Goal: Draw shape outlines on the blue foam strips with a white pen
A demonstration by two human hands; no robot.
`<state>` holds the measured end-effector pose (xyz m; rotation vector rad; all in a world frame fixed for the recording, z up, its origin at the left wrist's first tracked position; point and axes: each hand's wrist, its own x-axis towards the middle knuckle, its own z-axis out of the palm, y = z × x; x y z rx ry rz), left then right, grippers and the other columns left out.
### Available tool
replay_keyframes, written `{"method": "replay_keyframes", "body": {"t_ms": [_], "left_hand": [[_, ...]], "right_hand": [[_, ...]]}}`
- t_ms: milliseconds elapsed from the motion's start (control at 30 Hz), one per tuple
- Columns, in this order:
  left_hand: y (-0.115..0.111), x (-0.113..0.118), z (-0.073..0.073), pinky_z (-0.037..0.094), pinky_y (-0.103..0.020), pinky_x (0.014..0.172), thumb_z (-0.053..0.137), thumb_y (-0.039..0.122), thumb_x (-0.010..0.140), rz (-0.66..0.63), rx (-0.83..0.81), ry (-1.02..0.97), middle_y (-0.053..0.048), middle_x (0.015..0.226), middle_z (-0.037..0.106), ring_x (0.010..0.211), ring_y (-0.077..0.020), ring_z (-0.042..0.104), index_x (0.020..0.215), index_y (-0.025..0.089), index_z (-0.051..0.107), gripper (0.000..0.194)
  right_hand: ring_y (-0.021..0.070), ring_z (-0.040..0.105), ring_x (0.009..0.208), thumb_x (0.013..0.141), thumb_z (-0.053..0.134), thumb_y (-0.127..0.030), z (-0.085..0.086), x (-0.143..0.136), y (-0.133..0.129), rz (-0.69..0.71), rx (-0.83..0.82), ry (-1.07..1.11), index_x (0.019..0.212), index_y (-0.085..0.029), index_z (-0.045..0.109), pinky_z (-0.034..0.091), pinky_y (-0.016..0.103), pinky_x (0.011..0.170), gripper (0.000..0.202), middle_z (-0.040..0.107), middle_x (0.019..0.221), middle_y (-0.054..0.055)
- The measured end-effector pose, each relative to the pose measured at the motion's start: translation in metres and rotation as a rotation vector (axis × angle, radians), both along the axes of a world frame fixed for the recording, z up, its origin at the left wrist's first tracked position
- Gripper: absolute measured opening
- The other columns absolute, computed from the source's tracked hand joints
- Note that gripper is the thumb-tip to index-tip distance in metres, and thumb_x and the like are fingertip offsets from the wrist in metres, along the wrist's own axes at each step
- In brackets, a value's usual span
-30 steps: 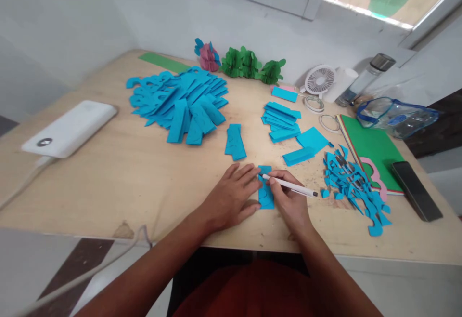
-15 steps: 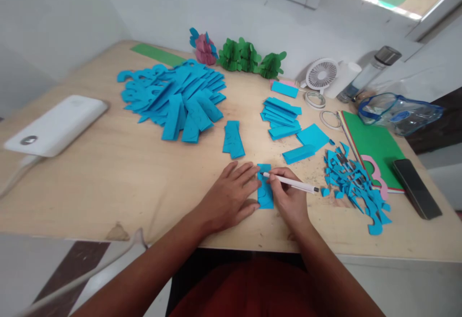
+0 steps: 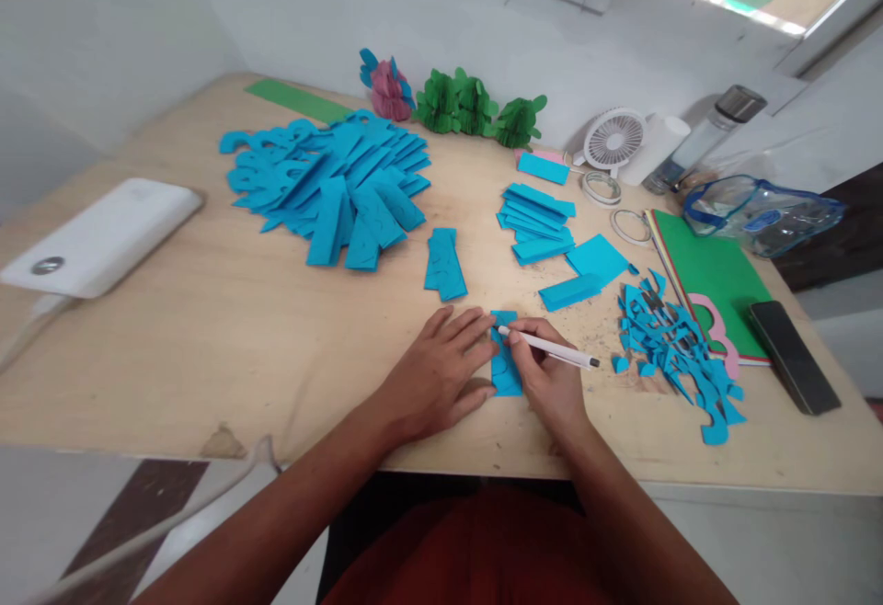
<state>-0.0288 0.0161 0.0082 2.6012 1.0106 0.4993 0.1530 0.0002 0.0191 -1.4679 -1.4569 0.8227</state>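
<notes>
We keep a blue paper strip [image 3: 507, 375] on the bench [image 3: 227, 338], close to its near edge and between our two hands. Our left hand [image 3: 445, 370] lies palm down, fingers open and lightly spread, with the tips at the strip's left edge. Our right hand [image 3: 552, 380] has its fingers closed around a white pen [image 3: 556, 348], whose tip points left over the upper part of the strip; we cannot tell whether it touches. A curved line shows lower on the paper.

Just beyond our left hand we see a few overlapping blue strips [image 3: 446, 265], and farther off to the left a large blue pile [image 3: 351, 173]. To the right of our pen hand lie blue scraps [image 3: 669, 338], next to a green sheet [image 3: 717, 265] with a pink cutout [image 3: 717, 334] and a phone [image 3: 795, 357] on its edge.
</notes>
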Motion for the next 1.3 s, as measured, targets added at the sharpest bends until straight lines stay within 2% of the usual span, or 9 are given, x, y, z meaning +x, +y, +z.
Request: {"method": "replay_keyframes", "body": {"t_ms": [1300], "left_hand": [[0.0001, 0.0001, 0.0013, 0.025, -0.057, 0.117, 0.057, 0.037, 0.09, -0.002, -0.01, 0.0, -0.015, 0.149, 0.047, 0.141, -0.0332, 0.036, 0.133, 0.015, 0.053, 0.048]], "right_hand": [[0.0129, 0.053, 0.06, 0.089, 0.054, -0.028, 0.0033, -0.0012, -0.0014, -0.011, 0.066, -0.129, 0.087, -0.02, 0.065, 0.041, 0.025, 0.056, 0.013, 0.066, 0.073, 0.0]]}}
